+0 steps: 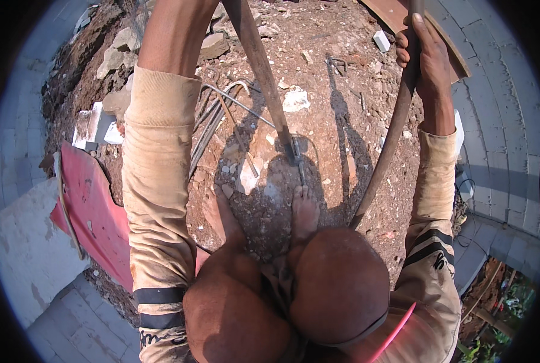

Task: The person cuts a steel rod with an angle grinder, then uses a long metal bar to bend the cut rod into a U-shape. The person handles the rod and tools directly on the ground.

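My right hand (427, 57) is closed around the upper part of a long brown pole (397, 115), which runs down past my right knee. My left forearm (176, 36) reaches out over the top edge, so my left hand is out of the picture. Close beside that forearm a second long, dark pole (261, 60) slants down from the top edge. Its lower end stands close to a thin metal rod (300, 169) just in front of my right bare foot (305, 212).
Bent steel bars (212, 121) lie on the stony ground ahead of my left foot. Broken rocks (121, 51) and white block pieces (91, 127) lie at the left, near a torn red sheet (94, 206). A grey block wall (500, 91) stands at the right.
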The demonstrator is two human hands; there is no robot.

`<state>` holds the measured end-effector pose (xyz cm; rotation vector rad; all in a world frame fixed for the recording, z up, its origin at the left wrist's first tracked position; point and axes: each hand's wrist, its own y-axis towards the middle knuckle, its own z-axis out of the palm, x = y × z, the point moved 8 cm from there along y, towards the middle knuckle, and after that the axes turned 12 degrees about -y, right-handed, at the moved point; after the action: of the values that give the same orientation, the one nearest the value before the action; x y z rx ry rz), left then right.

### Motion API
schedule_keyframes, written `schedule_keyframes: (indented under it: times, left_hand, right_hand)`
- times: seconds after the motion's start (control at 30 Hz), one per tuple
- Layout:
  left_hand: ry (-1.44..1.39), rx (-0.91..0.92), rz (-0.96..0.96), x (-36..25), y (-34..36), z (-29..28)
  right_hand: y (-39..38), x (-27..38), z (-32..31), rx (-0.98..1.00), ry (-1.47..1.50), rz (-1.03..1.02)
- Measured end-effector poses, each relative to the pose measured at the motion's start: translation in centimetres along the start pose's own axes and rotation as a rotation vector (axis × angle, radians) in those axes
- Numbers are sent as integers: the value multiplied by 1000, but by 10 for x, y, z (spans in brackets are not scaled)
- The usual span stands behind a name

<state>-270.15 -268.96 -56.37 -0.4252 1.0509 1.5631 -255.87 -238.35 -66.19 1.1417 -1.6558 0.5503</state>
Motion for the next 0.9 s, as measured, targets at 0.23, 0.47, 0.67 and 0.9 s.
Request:
schedule_keyframes:
  times: [0.23,0.47,0.67,0.9]
  left_hand:
    - [3,9,73,-24,-30,23]
    - [22,-65,95,-27,-23,6]
    - [40,-54,90,-28,-17,-11]
    - [-74,-28,45,-31,-19,-13]
  right_hand:
    - [132,100,34,-303,232,-358]
    - [185,99,89,-253,214,-317]
    - [210,107,125,-209,217,-284]
    - [217,95,167,-306,-70,-273]
